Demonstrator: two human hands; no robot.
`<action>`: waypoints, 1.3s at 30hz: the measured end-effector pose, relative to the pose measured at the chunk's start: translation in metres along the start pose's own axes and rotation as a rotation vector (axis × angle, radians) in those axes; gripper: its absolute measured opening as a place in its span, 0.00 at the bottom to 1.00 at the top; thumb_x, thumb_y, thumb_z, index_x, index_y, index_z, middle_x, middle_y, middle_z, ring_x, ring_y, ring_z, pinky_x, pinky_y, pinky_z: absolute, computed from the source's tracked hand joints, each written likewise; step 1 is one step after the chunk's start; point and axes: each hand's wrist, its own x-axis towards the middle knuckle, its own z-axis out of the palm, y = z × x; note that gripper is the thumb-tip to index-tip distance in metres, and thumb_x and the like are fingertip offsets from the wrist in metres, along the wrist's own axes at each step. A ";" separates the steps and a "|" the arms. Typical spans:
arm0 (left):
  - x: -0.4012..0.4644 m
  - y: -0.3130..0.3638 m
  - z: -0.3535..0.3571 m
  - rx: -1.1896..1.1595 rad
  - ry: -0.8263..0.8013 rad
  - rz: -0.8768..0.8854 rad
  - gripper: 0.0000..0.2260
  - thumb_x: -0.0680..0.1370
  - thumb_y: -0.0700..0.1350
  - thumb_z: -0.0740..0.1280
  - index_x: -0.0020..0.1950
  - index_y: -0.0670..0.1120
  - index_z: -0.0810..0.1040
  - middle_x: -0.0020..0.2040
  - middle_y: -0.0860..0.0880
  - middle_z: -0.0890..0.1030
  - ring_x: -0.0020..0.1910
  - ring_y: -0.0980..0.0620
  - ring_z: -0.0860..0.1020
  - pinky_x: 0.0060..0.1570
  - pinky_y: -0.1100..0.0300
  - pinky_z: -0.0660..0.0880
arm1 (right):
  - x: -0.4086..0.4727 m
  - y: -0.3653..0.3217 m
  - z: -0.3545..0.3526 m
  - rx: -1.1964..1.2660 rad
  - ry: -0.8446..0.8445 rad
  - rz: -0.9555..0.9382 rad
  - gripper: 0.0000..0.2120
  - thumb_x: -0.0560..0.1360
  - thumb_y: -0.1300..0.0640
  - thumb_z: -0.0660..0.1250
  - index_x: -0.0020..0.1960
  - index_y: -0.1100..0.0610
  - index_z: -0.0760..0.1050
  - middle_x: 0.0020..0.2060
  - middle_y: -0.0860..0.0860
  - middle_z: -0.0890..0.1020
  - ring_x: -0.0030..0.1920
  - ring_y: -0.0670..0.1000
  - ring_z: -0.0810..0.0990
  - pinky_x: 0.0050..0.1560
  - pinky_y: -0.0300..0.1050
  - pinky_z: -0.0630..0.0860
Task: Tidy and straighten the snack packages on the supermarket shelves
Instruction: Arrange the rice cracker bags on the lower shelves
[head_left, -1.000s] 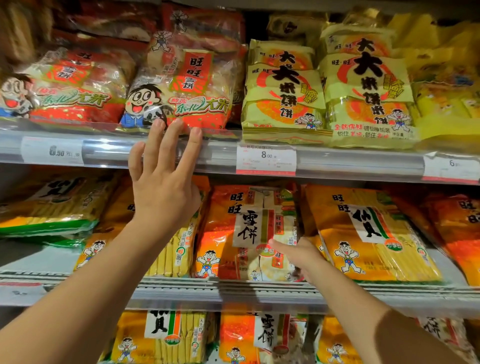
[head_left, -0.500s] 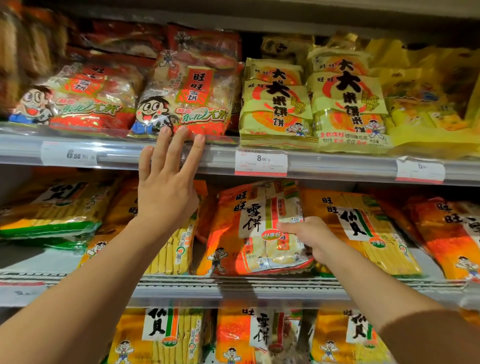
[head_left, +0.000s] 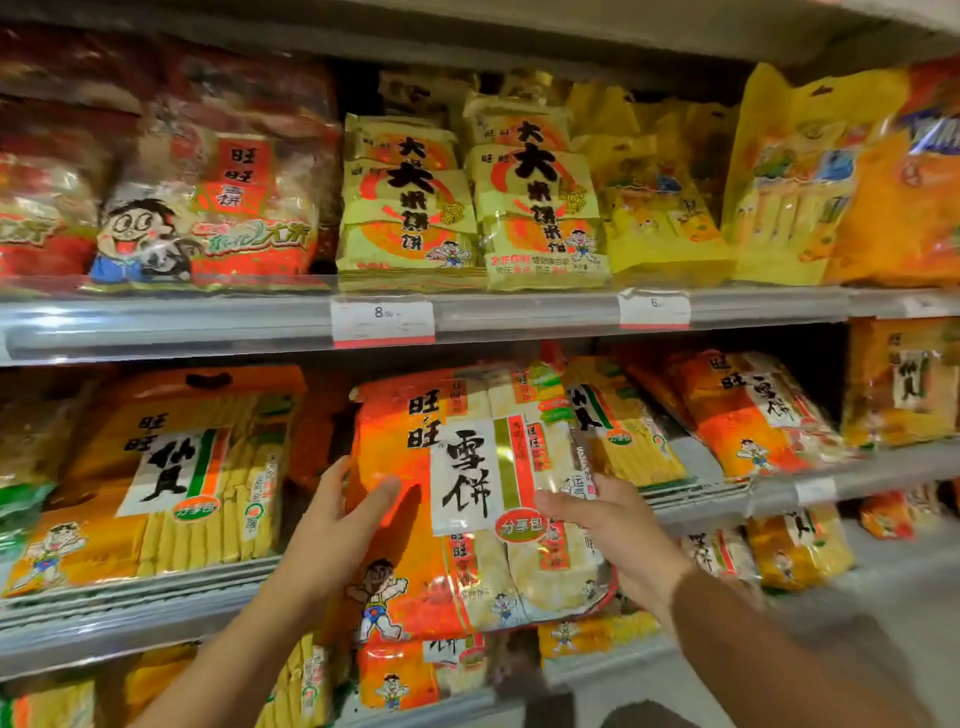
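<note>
A large orange-and-white rice cracker bag (head_left: 467, 488) is held upright in front of the middle shelf (head_left: 156, 592). My left hand (head_left: 337, 525) grips its left edge, thumb across the front. My right hand (head_left: 608, 525) grips its right edge, thumb on the front and fingers behind. The bag's bottom hangs below the shelf's front rail. A yellow-orange bag (head_left: 171, 478) leans on the shelf to its left, and another yellow one (head_left: 618, 431) lies behind its right side.
The upper shelf (head_left: 208, 322) carries red-and-clear bags (head_left: 208, 208), pale yellow bags (head_left: 410, 202) and yellow packs (head_left: 665, 197), with price tags (head_left: 383, 317) on its rail. More orange bags (head_left: 748, 415) lie at the right, and others (head_left: 400, 675) fill the lower shelf.
My left hand dropped from the upper shelf rail and took the orange bag's left edge. My right hand pulled that bag up and out from the shelf. The view shifted right and closer.
</note>
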 end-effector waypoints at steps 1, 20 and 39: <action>0.001 0.006 0.007 -0.072 -0.051 -0.083 0.27 0.67 0.62 0.73 0.64 0.64 0.68 0.58 0.55 0.79 0.52 0.54 0.82 0.47 0.58 0.79 | -0.009 -0.001 -0.005 0.007 -0.002 0.029 0.25 0.60 0.50 0.81 0.55 0.53 0.80 0.47 0.46 0.87 0.46 0.43 0.85 0.41 0.37 0.79; -0.160 0.266 0.059 -0.029 -0.687 -0.543 0.37 0.57 0.48 0.83 0.62 0.48 0.72 0.53 0.45 0.84 0.46 0.47 0.84 0.43 0.52 0.81 | -0.347 -0.252 -0.072 -0.180 0.419 0.525 0.35 0.52 0.36 0.78 0.53 0.53 0.81 0.46 0.51 0.87 0.44 0.50 0.86 0.44 0.44 0.80; -0.289 0.329 0.215 -0.110 -0.896 -0.422 0.31 0.60 0.47 0.82 0.57 0.58 0.70 0.45 0.54 0.86 0.43 0.49 0.85 0.36 0.52 0.81 | -0.507 -0.236 -0.173 0.057 0.835 0.469 0.14 0.69 0.51 0.77 0.53 0.52 0.80 0.42 0.49 0.87 0.41 0.50 0.87 0.42 0.47 0.79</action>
